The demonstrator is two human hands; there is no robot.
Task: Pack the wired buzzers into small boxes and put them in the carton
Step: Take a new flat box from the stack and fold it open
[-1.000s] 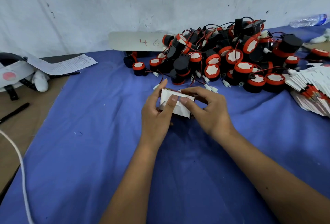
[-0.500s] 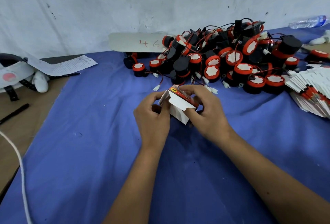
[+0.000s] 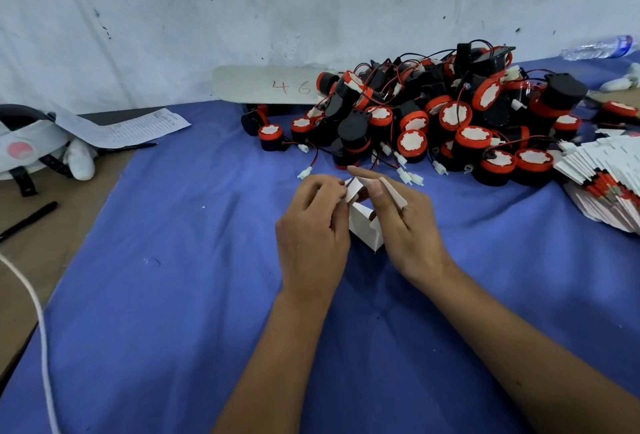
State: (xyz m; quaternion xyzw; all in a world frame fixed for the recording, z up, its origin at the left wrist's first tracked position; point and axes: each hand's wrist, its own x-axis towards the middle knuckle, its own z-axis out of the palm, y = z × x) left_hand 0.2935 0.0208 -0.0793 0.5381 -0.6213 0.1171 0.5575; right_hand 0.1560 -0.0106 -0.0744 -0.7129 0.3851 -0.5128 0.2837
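Your left hand (image 3: 313, 226) sits curled, fingertips pinching toward two o'clock; your right hand (image 3: 403, 222) curls opposite, forearms converging from six o'clock.

left hand (image 3: 313, 229) pinches a flap of the small white box (image 3: 363, 226), fingers curled | right hand (image 3: 405, 222) holds the box's other side, another flap apparently folded over its fingers (image 3: 381, 201) | box just above the blue cloth (image 3: 194, 260) on the table (image 3: 52, 243) | pile of wired buzzers (image 3: 433, 118) behind | stack of flat boxes (image 3: 609, 184) at right
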